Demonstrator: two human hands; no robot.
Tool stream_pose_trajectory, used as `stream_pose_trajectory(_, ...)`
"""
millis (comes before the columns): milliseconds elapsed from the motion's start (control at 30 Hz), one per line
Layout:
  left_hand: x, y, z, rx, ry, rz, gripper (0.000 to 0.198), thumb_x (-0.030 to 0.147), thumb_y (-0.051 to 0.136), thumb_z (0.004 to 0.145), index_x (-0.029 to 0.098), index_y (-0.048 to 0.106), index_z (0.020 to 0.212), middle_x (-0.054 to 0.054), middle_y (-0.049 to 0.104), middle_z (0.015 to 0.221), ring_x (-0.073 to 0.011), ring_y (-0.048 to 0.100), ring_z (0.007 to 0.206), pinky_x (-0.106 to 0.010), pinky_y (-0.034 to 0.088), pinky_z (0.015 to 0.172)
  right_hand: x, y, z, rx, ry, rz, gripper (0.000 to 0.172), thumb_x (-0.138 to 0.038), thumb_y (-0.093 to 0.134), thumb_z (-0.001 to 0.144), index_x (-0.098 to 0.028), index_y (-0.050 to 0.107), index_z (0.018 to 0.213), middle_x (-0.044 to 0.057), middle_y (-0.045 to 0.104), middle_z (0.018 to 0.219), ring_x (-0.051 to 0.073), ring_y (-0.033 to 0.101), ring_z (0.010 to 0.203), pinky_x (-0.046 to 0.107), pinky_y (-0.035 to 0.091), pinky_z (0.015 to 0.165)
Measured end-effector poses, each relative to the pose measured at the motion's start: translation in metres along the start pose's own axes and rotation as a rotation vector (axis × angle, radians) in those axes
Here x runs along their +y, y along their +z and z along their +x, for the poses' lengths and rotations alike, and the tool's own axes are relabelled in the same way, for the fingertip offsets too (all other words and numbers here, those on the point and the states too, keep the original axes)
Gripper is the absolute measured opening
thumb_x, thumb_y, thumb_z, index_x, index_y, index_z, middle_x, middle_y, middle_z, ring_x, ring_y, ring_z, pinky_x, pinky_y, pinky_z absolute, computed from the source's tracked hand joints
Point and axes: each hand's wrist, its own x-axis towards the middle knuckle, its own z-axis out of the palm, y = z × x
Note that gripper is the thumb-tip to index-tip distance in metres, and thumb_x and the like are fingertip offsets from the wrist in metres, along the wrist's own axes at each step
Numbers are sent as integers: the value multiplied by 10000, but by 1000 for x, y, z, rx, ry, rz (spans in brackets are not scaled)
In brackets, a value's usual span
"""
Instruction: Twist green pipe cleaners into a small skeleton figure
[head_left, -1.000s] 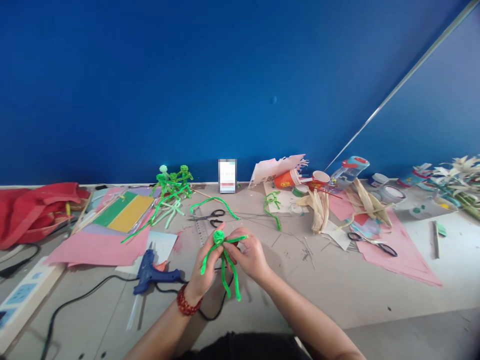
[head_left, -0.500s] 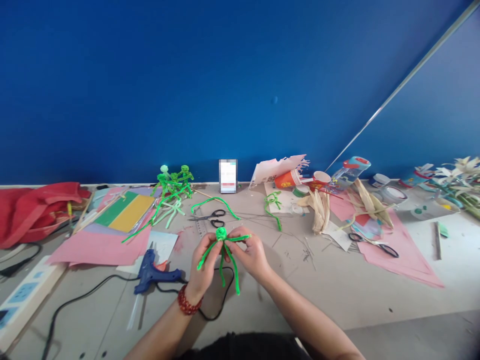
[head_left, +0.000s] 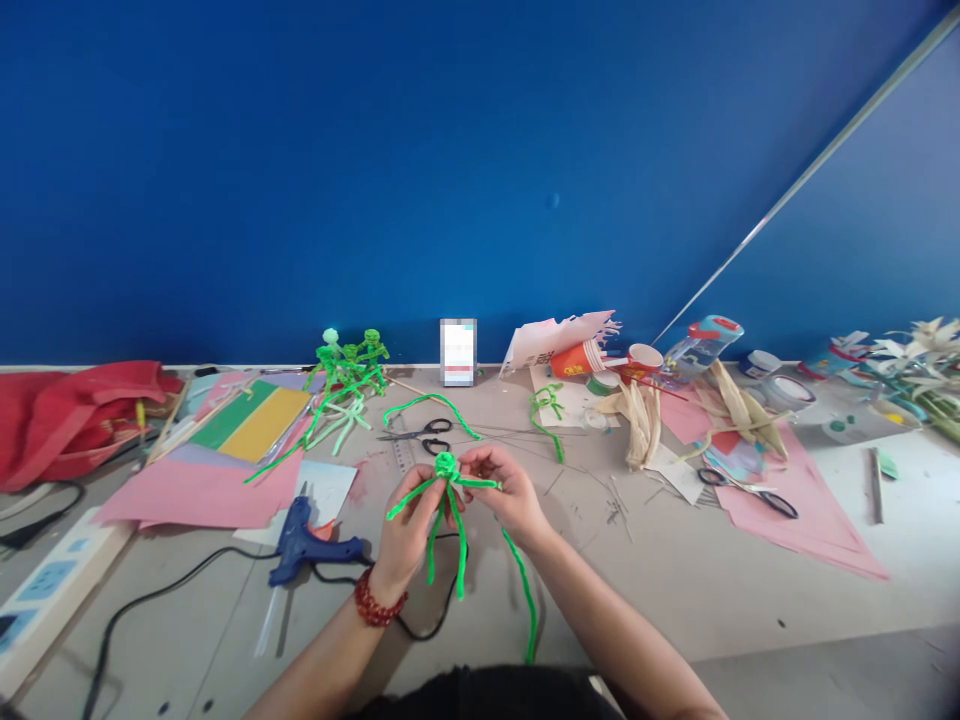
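Observation:
Both hands hold a green pipe cleaner figure (head_left: 447, 490) above the table, with a tight coiled ball as its head (head_left: 446, 465). My left hand (head_left: 409, 530) grips the figure's left-side arm and body below the head. Its legs hang down beside that hand. My right hand (head_left: 499, 490) pinches the other arm, which stretches out sideways. A long green pipe cleaner strand (head_left: 524, 592) curves down from under my right hand towards the near table edge. A red beaded bracelet (head_left: 374, 602) circles my left wrist.
Near my left hand lie a blue hot glue gun (head_left: 309, 552) and its black cord (head_left: 431, 630). Black-handled scissors (head_left: 427, 435) and a metal ruler (head_left: 403, 457) lie ahead. Finished green figures (head_left: 349, 362) stand beyond, with pink paper (head_left: 196, 497) to the left.
A long green strand now hangs below my right hand. My hands have come closer together, and the figure has risen slightly and turned.

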Motion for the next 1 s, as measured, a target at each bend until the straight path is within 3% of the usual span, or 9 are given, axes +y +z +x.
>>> stream_pose_trajectory(233,2,3,1,35,-58,-126,176,355,614,870,190,566,834,-2,694,693,-146,641,620,-242,488,572,1,-6,0,166,12,151,216,-307,826,686,-210,703,835,-11,633,756,108,565,630,225,479,595)
stream_pose_trajectory(367,6,4,4,68,-90,-199,163,334,647,838,187,579,858,3,691,677,-154,651,641,-249,491,590,10,-14,-7,159,110,224,277,-295,841,664,-206,727,901,-16,643,731,108,588,629,227,480,617)
stream_pose_trajectory(500,8,7,4,75,-109,-226,176,330,668,812,189,569,851,18,669,651,-154,639,606,-252,490,567,19,-13,-15,145,150,214,219,-294,839,668,-190,719,819,-10,671,724,119,610,642,255,503,680)
stream_pose_trajectory(600,4,9,3,46,-98,-203,178,340,662,816,194,563,840,31,643,663,-137,608,568,-244,487,541,23,-4,-16,141,100,134,208,-317,819,695,-179,698,793,-1,680,731,135,625,667,269,516,695)
stream_pose_trajectory(800,-8,4,0,59,-15,25,169,349,635,838,195,567,824,30,597,712,-124,570,605,-226,490,554,27,11,-15,224,29,79,261,-341,796,710,-204,593,803,-33,627,676,121,575,555,237,488,524)
stream_pose_trajectory(1000,-2,6,-2,9,22,93,159,356,599,863,202,563,851,42,581,687,-119,565,582,-227,498,576,22,13,-19,296,-144,-167,216,-335,741,749,-208,567,742,-3,598,715,141,590,615,246,491,542)
